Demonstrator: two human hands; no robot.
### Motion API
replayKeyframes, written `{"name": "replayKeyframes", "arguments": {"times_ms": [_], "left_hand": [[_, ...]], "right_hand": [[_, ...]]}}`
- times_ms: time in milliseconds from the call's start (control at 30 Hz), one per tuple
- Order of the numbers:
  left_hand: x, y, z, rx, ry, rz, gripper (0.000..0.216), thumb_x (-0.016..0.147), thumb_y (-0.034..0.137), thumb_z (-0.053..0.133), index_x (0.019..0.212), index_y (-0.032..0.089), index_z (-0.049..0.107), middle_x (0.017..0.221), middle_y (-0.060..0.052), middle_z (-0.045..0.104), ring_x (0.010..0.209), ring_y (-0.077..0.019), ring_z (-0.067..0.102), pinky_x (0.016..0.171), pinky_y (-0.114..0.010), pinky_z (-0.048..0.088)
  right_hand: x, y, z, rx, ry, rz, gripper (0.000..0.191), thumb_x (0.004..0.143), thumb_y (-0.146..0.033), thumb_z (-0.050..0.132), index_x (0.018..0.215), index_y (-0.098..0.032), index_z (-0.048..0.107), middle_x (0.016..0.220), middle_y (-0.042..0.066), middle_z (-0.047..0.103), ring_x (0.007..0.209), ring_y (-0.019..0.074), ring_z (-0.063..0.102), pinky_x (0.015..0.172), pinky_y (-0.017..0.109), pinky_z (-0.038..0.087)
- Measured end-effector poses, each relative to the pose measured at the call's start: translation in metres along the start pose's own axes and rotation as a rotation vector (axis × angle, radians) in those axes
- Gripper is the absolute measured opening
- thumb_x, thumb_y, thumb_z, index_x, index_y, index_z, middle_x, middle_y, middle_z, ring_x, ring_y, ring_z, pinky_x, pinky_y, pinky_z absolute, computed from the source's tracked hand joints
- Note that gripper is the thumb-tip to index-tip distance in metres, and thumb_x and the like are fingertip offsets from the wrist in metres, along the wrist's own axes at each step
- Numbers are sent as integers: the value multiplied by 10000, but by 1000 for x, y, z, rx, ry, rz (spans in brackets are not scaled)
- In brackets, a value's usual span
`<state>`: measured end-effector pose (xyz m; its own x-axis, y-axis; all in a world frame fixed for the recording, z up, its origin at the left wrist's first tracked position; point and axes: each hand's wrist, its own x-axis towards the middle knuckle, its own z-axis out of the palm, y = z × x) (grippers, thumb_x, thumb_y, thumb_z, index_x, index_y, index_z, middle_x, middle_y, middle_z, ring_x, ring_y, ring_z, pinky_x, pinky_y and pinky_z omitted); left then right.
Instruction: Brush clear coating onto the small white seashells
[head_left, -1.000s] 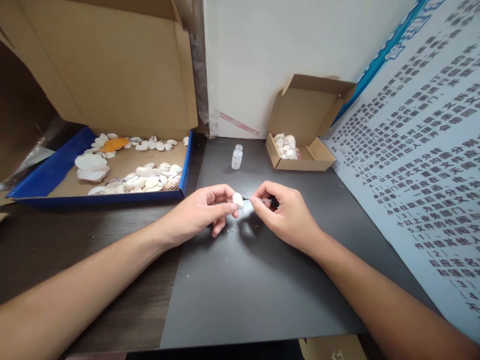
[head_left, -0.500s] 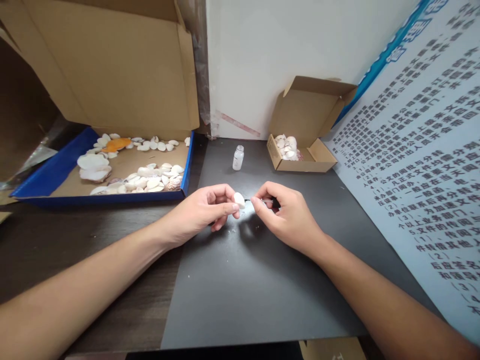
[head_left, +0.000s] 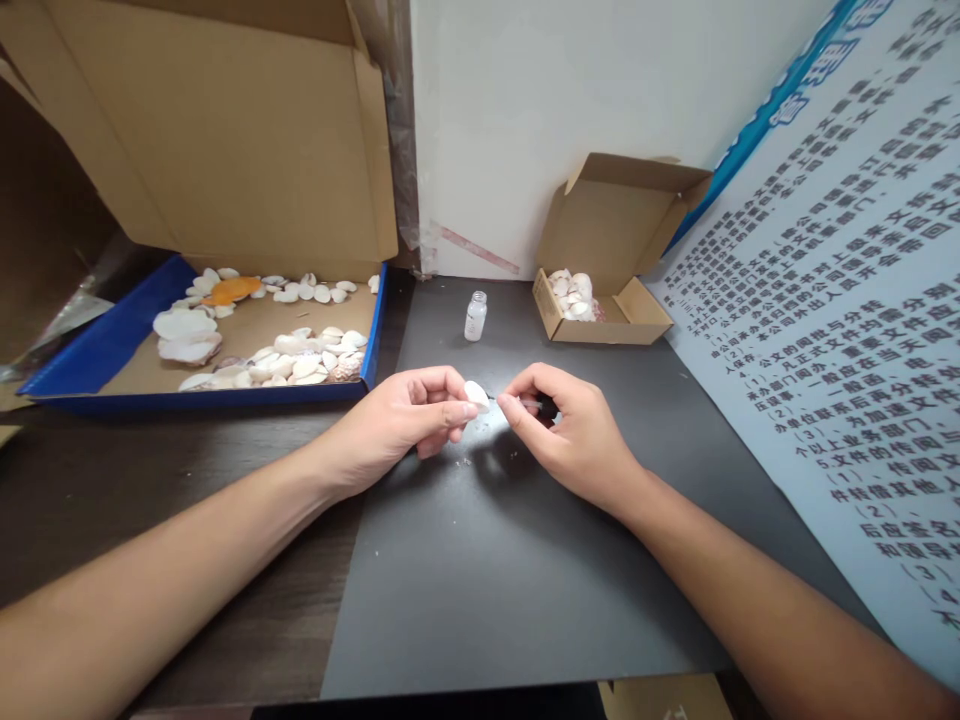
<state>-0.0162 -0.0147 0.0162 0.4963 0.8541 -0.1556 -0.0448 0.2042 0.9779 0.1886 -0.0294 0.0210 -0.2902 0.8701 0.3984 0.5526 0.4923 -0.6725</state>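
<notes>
My left hand (head_left: 409, 420) pinches a small white shell (head_left: 475, 393) between thumb and fingers, just above the dark mat (head_left: 510, 560). My right hand (head_left: 570, 430) is closed on a thin brush-like applicator (head_left: 534, 403) whose tip points at the shell. The two hands almost meet at the middle of the mat. A small clear bottle (head_left: 474, 315) without a cap stands behind them.
A large blue-rimmed cardboard tray (head_left: 371, 340) with several shells lies at the left. A small open cardboard box (head_left: 604, 300) with several shells sits at the back right. A printed poster (head_left: 847, 330) leans along the right. White crumbs lie under the hands.
The shell has turned slightly in my left fingers and sits a little flatter. Both hands stay in nearly the same place.
</notes>
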Motion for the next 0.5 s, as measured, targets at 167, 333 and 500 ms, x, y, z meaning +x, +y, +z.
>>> {"name": "replayKeyframes", "arguments": {"times_ms": [167, 333, 500], "left_hand": [[1, -2, -1, -45, 20, 11, 222, 812, 321, 759, 770, 166, 605, 577, 75, 441, 491, -42, 348, 458, -171, 287], [0, 0, 0, -93, 13, 0, 221, 807, 304, 763, 747, 161, 605, 578, 74, 434, 490, -37, 340, 461, -169, 278], [-1, 3, 1, -132, 15, -18, 239, 797, 306, 767, 728, 157, 593, 568, 74, 431, 484, -33, 332, 458, -171, 263]], "right_hand": [[-1, -1, 0, 46, 90, -26, 99, 904, -204, 599, 807, -188, 605, 698, -18, 563, 625, 112, 505, 567, 241, 400], [-3, -2, 1, 115, 79, -74, 62, 907, -199, 614, 845, -195, 609, 717, -22, 591, 629, 108, 522, 570, 238, 415], [-1, 3, 1, 33, 27, -112, 86, 881, -126, 620, 830, -195, 610, 742, -21, 590, 644, 104, 518, 585, 238, 418]]}}
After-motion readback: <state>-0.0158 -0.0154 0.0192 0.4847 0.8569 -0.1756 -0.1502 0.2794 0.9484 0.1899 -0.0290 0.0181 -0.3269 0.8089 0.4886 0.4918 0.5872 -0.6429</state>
